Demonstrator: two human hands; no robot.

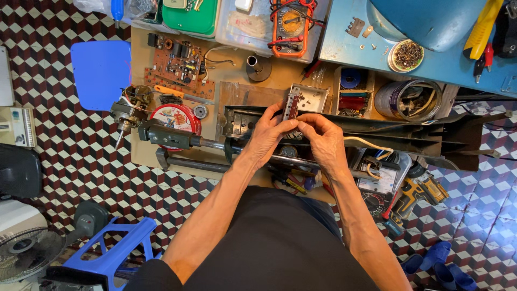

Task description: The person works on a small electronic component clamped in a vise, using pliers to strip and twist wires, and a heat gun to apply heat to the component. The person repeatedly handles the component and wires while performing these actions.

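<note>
Both of my hands meet over the middle of a low workbench. My left hand and my right hand together pinch a small rectangular switch block with a reddish-brown face and metal edges, held upright between the fingertips. Directly under the hands lies a long black plastic housing stretching to the right, with a grey metal pole running left from it. A white wire curls out beside my right wrist.
A brown circuit board, a round red tin and a small motor lie at left. An orange multimeter sits at the back, a parts tray and tape-filled tin right. A blue stool and fan stand on the checkered floor.
</note>
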